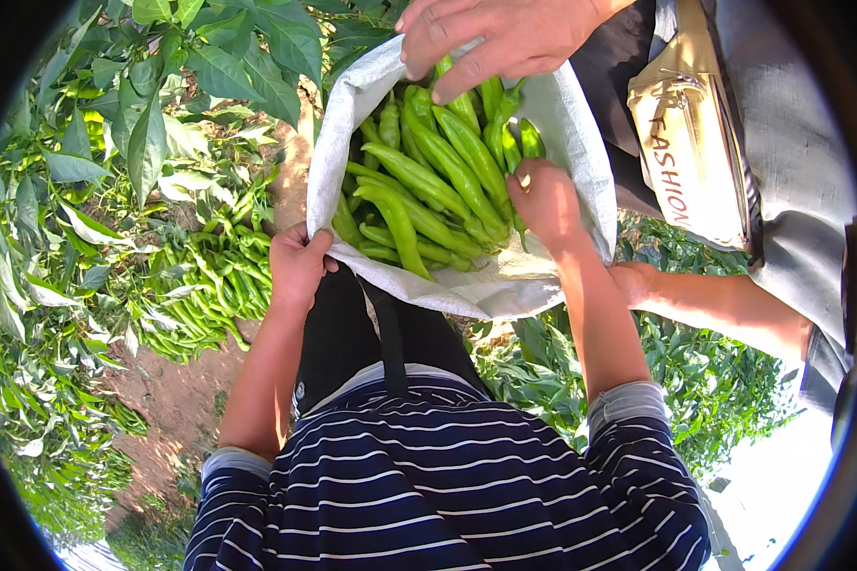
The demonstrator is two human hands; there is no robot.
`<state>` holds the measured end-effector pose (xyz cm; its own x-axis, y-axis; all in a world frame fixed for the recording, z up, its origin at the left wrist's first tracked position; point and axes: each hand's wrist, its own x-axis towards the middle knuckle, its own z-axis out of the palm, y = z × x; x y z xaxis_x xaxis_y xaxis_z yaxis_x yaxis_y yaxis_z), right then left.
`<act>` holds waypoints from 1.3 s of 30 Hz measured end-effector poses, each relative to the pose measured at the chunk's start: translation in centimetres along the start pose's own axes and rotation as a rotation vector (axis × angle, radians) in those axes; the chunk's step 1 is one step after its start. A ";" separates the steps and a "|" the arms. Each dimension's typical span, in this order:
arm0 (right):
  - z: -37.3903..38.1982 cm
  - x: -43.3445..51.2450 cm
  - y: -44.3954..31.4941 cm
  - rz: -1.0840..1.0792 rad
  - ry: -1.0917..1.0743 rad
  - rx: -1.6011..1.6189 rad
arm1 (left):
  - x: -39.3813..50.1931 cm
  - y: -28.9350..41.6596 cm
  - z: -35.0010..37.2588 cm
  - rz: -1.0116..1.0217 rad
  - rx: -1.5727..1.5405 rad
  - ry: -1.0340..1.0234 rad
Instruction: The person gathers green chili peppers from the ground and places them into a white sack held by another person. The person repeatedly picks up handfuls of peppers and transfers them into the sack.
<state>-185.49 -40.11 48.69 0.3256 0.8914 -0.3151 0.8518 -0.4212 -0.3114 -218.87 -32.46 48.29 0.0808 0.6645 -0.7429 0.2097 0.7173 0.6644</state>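
A white woven sack [580, 143] is held wide at its mouth in front of me, with many long green peppers [428, 171] piled inside. My left hand [296, 268] pinches the sack's rim on the left side. Inside the right part of the sack, my right hand [548, 203] is curled around a green pepper, whose ends show above and below the fist. Another person's hand [500, 36] reaches over the far rim, fingers spread above the peppers. That person's other hand [632, 282] is at the sack's right side, its fingers hidden behind the fabric.
A heap of picked green peppers [214, 289] lies on the ground to the left, among leafy pepper plants [143, 143]. Bare soil [164, 407] runs beside it. At the right stands the other person, wearing a tan waist bag [689, 143] that bears writing. More plants [707, 371] grow behind.
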 end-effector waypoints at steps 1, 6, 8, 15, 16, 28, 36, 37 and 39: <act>-0.3 2.4 0.1 -0.013 0.176 0.081 | 0.0 -0.1 0.2 0.024 -0.017 -0.045; 3.4 9.3 -0.9 0.324 0.024 0.100 | 0.1 -0.6 1.0 0.092 -0.080 -0.060; 4.5 8.5 0.9 0.309 -0.062 -0.099 | -0.1 -0.4 1.1 0.070 -0.098 -0.013; 5.5 7.5 8.6 0.306 -0.380 -0.267 | -2.3 -1.3 3.2 0.177 0.165 -0.160; 5.5 7.8 9.3 0.292 -0.090 0.215 | -2.6 -1.7 3.2 0.270 0.225 -0.114; -1.3 1.2 -7.3 -0.107 0.369 0.353 | -4.6 -10.1 -7.8 0.432 0.016 -0.302; 18.6 -15.2 -27.7 -0.448 -0.385 0.760 | -7.1 -26.1 -26.0 -0.180 0.701 -0.093; 23.1 -15.4 -28.8 -0.368 -0.643 0.818 | -7.2 -27.3 -27.8 -0.148 0.813 -0.055; 31.5 -14.9 -29.8 -0.381 -0.900 0.700 | -6.7 -29.5 -30.7 -0.231 0.782 0.001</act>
<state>-228.63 -46.12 34.46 -0.5395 0.6595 -0.5234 0.3324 -0.4044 -0.8521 -255.48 -51.60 36.16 -0.0487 0.5185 -0.8537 0.8404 0.4831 0.2455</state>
